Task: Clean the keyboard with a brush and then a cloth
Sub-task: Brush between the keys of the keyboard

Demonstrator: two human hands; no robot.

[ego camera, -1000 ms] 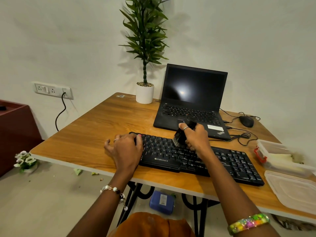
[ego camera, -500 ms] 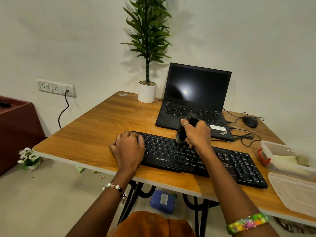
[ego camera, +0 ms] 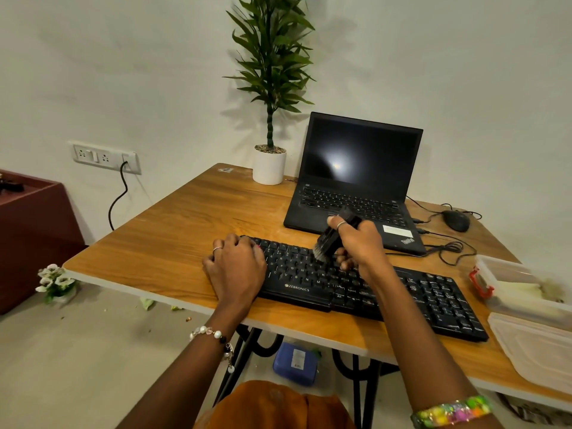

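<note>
A black Zebronics keyboard [ego camera: 411,292] lies along the front of the wooden table [ego camera: 173,243]. My right hand [ego camera: 360,243] grips a small black brush [ego camera: 329,239], tilted with its pale bristles down and left on the upper key rows near the keyboard's middle. My left hand [ego camera: 235,267] rests flat on the keyboard's left end, fingers curled over its far edge, pinning it. A pale cloth-like thing lies in the clear plastic box [ego camera: 507,274] at the right; I cannot tell what it is exactly.
An open black laptop [ego camera: 356,168] stands just behind the keyboard. A potted plant [ego camera: 269,165] is at the back. A mouse [ego camera: 455,220] with tangled cables sits at the right rear. The box lid [ego camera: 535,345] lies at the front right corner.
The brush went up toward the far key rows and has now come back down and left, bristles on the keys. My left hand kept its place; the view shifted slightly.
</note>
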